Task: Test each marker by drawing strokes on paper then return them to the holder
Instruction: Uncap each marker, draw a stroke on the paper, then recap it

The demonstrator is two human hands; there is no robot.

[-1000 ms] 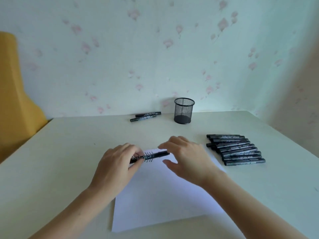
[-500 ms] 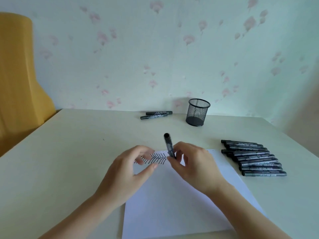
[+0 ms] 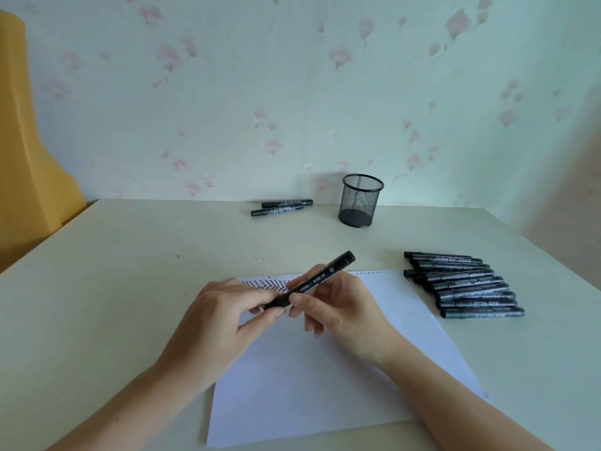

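Fingers: both hands, left hand (image 3: pixel 224 315) and right hand (image 3: pixel 338 307), now pinch one marker (image 3: pixel 310 280) above the paper (image 3: pixel 325 369).
Change: half a second ago only the right held it upright; likely uncapping.
Holder (image 3: pixel 360 200): tabletop's far edge.

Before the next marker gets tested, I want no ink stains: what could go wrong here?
The left hand and right hand both grip one marker above the paper; pulling its cap could jerk the tip onto skin or table. The row of markers beside the paper could roll if bumped.
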